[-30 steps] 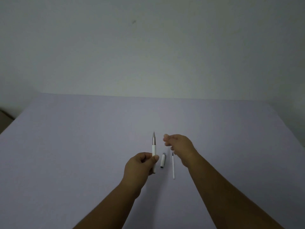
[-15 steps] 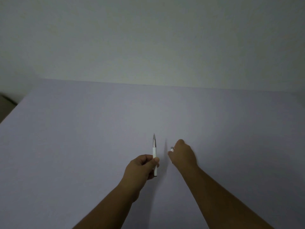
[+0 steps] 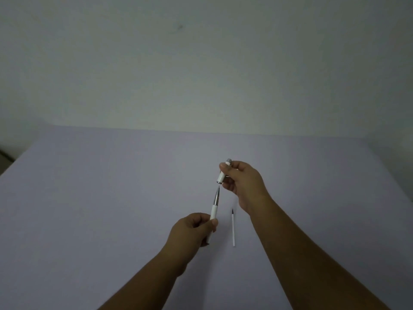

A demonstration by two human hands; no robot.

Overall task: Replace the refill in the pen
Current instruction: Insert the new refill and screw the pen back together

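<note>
My left hand [image 3: 193,229] grips a white pen body [image 3: 214,211] with a silver tip, pointing up and away. My right hand [image 3: 242,182] holds the white pen cap [image 3: 223,173] just above that tip, open end down, a small gap between them. A thin white refill [image 3: 233,229] with a dark tip lies on the table between my forearms, held by neither hand.
The pale lavender table [image 3: 111,198] stretches wide on all sides and ends at a plain wall [image 3: 201,74] behind. A dark edge shows at the far left [image 3: 4,155].
My right hand picked the cap up from the table and raised it above the pen tip. The left hand tilted the pen slightly toward it. The refill stayed put.
</note>
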